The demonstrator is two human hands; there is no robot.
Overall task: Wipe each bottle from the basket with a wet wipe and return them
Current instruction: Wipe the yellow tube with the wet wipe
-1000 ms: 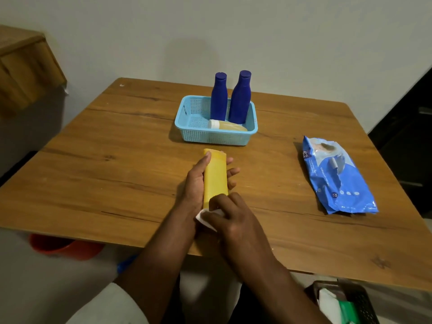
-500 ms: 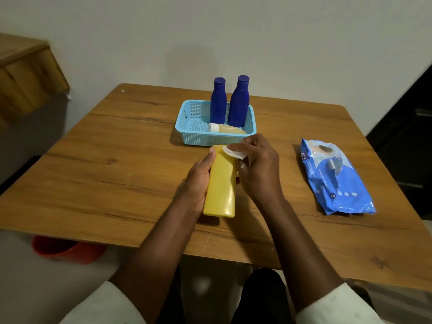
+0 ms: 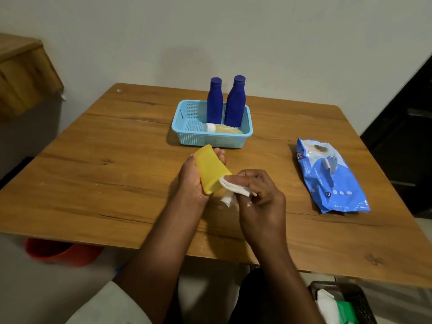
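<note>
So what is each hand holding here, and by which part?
Left hand wraps the yellow bottle around its body. Right hand pinches the white wet wipe against the bottle's near end.

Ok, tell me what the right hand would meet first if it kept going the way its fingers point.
The right hand, holding the wet wipe, points left at the yellow bottle held in the left hand; it would likely meet that bottle's near end first.
</note>
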